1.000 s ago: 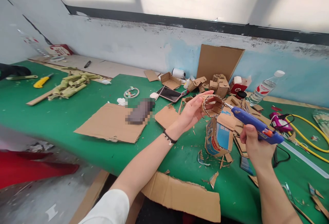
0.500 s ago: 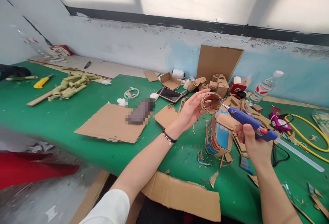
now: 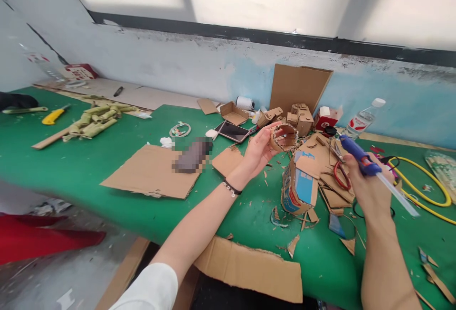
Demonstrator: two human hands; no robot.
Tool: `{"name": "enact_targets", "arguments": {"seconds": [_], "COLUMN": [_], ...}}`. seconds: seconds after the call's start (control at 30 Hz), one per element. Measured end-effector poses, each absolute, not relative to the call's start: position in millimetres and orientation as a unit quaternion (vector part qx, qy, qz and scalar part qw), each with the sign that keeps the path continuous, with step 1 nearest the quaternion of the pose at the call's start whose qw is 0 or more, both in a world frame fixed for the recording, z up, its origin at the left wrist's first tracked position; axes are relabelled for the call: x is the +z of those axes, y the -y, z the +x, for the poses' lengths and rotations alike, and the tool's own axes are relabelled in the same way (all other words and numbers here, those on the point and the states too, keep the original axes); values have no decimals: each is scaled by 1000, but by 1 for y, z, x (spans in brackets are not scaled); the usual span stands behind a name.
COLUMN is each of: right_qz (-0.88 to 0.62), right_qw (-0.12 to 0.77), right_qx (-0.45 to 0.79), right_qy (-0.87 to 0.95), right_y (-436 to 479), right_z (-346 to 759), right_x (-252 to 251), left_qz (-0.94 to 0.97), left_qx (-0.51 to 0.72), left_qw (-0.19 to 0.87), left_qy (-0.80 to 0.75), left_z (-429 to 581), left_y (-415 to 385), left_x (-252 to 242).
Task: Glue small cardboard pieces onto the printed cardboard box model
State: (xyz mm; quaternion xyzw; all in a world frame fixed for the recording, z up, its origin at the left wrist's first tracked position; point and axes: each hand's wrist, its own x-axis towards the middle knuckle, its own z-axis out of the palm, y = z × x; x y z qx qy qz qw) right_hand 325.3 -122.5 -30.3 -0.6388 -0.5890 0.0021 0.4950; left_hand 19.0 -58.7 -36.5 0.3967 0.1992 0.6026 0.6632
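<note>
My left hand (image 3: 259,151) is closed around one side of a cardboard ring (image 3: 283,137), whose open end and corrugated edge face me. It is held above the green table. In my right hand (image 3: 370,189) is a blue hot glue gun (image 3: 359,155), with a clear glue stick (image 3: 401,196) poking out of its back. The gun is to the right of the ring, apart from it, nozzle pointing up and away. Below the ring stands a cardboard piece with blue and red print (image 3: 301,189). Red-handled scissors (image 3: 340,172) lie on scraps left of the gun.
A cardboard sheet (image 3: 142,170) lies at left, a phone (image 3: 232,131) behind the left hand. Small cardboard shapes (image 3: 302,117) and a water bottle (image 3: 365,119) stand along the wall. A yellow cable (image 3: 436,182) curves at right. A yellow cutter (image 3: 55,114) rests far left.
My right hand has drawn the glue gun away from the ring, to the right, and its nozzle now tilts upward. The left hand keeps hold of the ring; the view has shifted slightly.
</note>
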Motion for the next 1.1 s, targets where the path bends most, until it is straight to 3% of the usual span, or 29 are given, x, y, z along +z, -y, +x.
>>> {"name": "enact_targets", "arguments": {"seconds": [0.07, 0.2, 0.3, 0.63, 0.7, 0.77, 0.83, 1.1], "right_qz": [-649, -641, -628, -603, -602, -556, -468, -420], "right_qw": [396, 183, 148, 132, 172, 267, 337, 390], "right_qx": [-78, -41, -10, 42, -17, -96, -73, -11], "right_qy": [645, 744, 764, 786, 780, 781, 814, 819], "right_y": [107, 86, 81, 92, 100, 108, 117, 129], "right_z": [345, 366, 369, 372, 363, 345, 322, 295], "right_x": [-45, -74, -84, -69, -60, -48, -37, -30], "left_qz": [397, 399, 399, 409, 410, 412, 414, 430], "left_qx": [601, 598, 595, 583, 585, 584, 583, 578], "left_qw": [662, 664, 669, 669, 665, 665, 665, 661], "left_qy": [-205, -205, -199, -212, -217, -217, -215, -210], "left_z": [19, 19, 20, 22, 21, 21, 21, 22], "left_y": [57, 57, 58, 61, 60, 60, 61, 64], "left_x": [-38, -37, -36, -38, -39, -39, -39, -38]}}
